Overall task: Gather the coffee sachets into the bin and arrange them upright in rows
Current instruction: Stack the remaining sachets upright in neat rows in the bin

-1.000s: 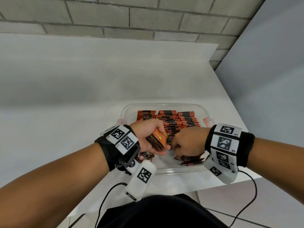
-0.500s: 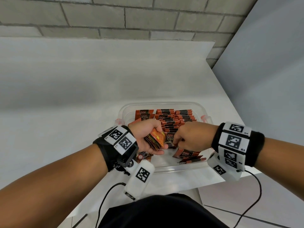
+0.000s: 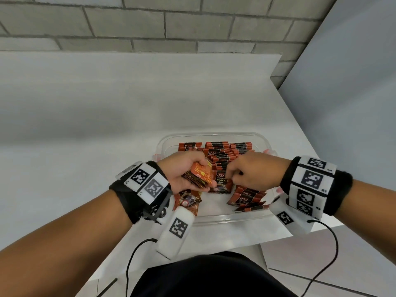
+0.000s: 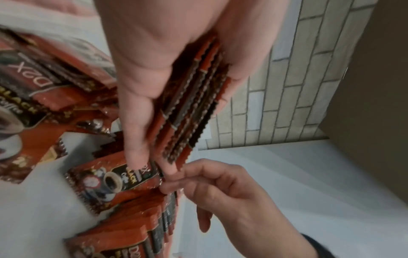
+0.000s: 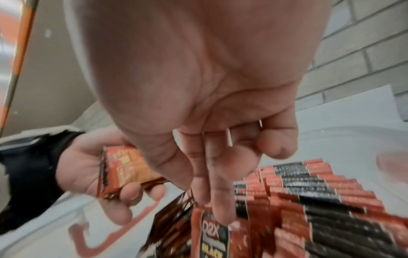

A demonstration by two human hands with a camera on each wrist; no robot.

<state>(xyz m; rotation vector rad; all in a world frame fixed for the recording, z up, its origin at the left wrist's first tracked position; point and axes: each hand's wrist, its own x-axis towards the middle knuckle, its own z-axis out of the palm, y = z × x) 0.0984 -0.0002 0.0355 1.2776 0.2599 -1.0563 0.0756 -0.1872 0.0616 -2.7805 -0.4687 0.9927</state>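
Observation:
A clear plastic bin (image 3: 214, 218) sits near the table's front edge. Rows of upright red-and-black coffee sachets (image 3: 225, 153) fill its far part, also seen in the right wrist view (image 5: 309, 192). My left hand (image 3: 184, 170) grips a stack of sachets (image 3: 199, 174) on edge above the bin's left side (image 4: 192, 104). My right hand (image 3: 255, 172) pinches the top edge of one upright sachet (image 3: 220, 183) at the front of the rows (image 4: 114, 179) (image 5: 212, 232). Loose sachets lie flat at the bin's front left (image 3: 188, 199) and front right (image 3: 244, 198).
The bin stands on a white table (image 3: 107, 125) against a grey brick wall (image 3: 171, 24). The table's right edge runs beside a grey panel (image 3: 353, 93). Black cables (image 3: 137, 249) hang from both wrists over the front edge.
My right hand has drawn slightly away from the left hand's stack toward the rows, and one sachet's front now shows upright between the hands. The left hand keeps its stack.

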